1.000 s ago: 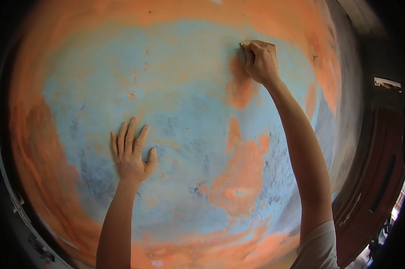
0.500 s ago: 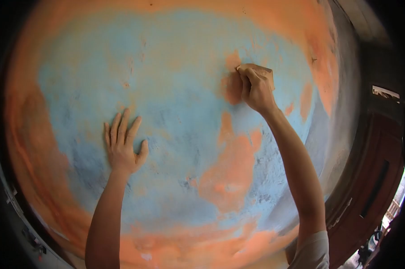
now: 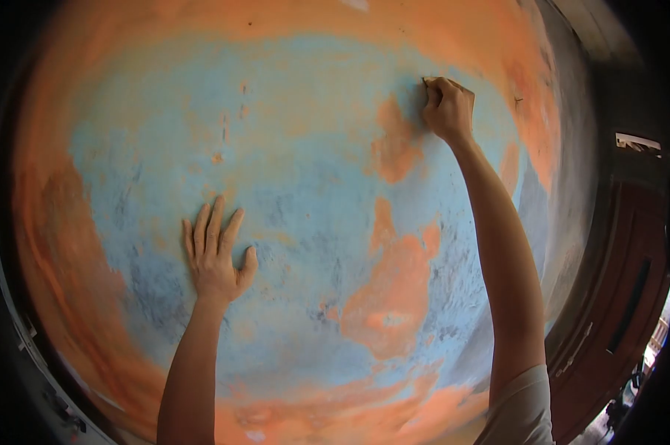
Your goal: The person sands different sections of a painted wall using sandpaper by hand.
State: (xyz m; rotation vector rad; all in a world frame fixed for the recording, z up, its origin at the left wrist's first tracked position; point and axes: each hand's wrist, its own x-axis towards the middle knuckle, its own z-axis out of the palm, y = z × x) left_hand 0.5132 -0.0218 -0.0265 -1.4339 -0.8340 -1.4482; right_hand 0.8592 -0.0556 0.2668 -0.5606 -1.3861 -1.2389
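Note:
A wall [image 3: 298, 170] with blue and orange patches fills most of the view. My left hand [image 3: 218, 256] lies flat against its blue part, fingers spread, holding nothing. Higher up and to the right, my right hand [image 3: 448, 113] is closed around a thin tan sheet [image 3: 465, 95], perhaps sandpaper, and presses it to the wall. Most of the sheet is hidden behind my fingers. An orange patch [image 3: 398, 141] is just left of and below my right hand.
At the right are a dark reddish-brown door or panel [image 3: 624, 289] and a small light opening [image 3: 638, 141] above it. A grey wall strip [image 3: 576, 148] borders the painted area. Blurred items show at the lower left edge.
My right hand, with the sheet, first moved down over the orange patch, then up and to the right. My left hand stays flat on the wall; the view has shifted slightly.

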